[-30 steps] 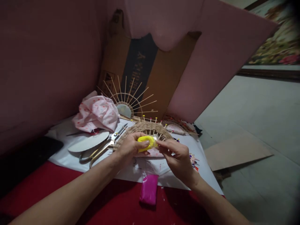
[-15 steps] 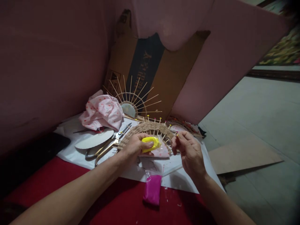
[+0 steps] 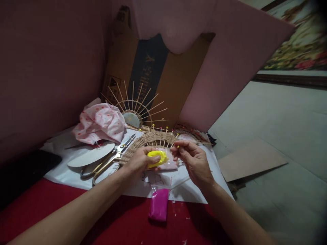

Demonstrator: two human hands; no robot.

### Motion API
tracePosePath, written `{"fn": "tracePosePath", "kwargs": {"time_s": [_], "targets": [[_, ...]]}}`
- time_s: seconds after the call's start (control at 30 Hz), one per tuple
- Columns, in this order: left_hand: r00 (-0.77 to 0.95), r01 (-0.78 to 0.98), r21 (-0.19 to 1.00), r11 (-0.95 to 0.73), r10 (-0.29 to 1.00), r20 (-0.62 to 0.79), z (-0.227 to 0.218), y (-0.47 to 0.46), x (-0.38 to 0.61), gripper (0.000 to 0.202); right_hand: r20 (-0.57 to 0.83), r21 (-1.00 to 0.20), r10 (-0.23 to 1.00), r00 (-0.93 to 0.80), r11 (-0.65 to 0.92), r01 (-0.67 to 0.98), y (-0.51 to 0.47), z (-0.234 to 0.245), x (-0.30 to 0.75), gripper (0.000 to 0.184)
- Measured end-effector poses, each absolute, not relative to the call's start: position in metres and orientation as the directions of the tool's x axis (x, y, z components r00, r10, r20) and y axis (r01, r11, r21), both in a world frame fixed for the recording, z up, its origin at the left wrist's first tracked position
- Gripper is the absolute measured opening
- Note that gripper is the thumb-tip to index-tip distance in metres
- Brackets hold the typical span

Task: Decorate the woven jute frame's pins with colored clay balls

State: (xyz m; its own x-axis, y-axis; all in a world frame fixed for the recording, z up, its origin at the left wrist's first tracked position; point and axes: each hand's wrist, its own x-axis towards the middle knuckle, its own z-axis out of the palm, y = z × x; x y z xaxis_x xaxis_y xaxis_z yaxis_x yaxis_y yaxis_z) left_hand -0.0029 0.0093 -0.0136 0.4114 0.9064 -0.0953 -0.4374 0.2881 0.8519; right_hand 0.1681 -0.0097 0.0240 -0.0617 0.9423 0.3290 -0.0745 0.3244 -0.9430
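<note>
My left hand (image 3: pixel 138 159) is closed round a packet of yellow modelling clay (image 3: pixel 156 159), its thumb pressing on top. Beside it, my right hand (image 3: pixel 196 162) pinches a tiny ball of yellow clay (image 3: pixel 178 146) between thumb and fingertips. Just beyond both hands lies an arched woven twine piece (image 3: pixel 150 139), partly covered by the left hand. Thin sticks poke out along its outer edge, several tipped with small yellow or pink balls. Spotted pink fabric (image 3: pixel 172 163) shows under the yellow packet. A magenta clay packet (image 3: pixel 158 206) rests in front on the red surface.
Large scissors (image 3: pixel 112 157) and a pale oval board (image 3: pixel 92 156) lie left on white sheeting. Behind them are crumpled spotted cloth (image 3: pixel 100 122) and a second stick frame (image 3: pixel 132 119). A cardboard panel (image 3: pixel 189 75) leans at the back; a flat board (image 3: pixel 251 159) lies right.
The whole view has shifted, so things appear further left. My right hand has turned a little, its fingers reaching out straighter with the yellow bit. My left hand keeps hold of the packet.
</note>
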Motion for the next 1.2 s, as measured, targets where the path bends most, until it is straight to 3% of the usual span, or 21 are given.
{"fn": "tracePosePath", "kwargs": {"time_s": [0.53, 0.8, 1.03, 1.2], "targets": [[0.389, -0.403, 0.863, 0.305, 0.911, -0.14, -0.007, 0.007, -0.004, 0.018, 0.264, -0.959, 0.952, -0.158, 0.241, -0.148, -0.012, 0.031, 0.167, 0.026], [0.403, -0.425, 0.848, 0.316, 0.905, -0.136, -0.002, 0.005, -0.004, 0.019, 0.28, -0.939, 0.956, -0.089, 0.253, -0.235, -0.01, 0.033, 0.17, 0.026], [0.408, -0.464, 0.816, 0.346, 0.901, -0.15, -0.001, 0.006, -0.007, 0.023, 0.352, -0.928, 0.934, -0.066, 0.357, 0.104, -0.004, 0.024, 0.178, 0.022], [0.387, -0.466, 0.82, 0.332, 0.91, -0.149, 0.002, 0.006, -0.007, 0.024, 0.292, -0.927, 0.945, -0.149, 0.318, 0.198, -0.006, 0.02, 0.177, 0.012]]}}
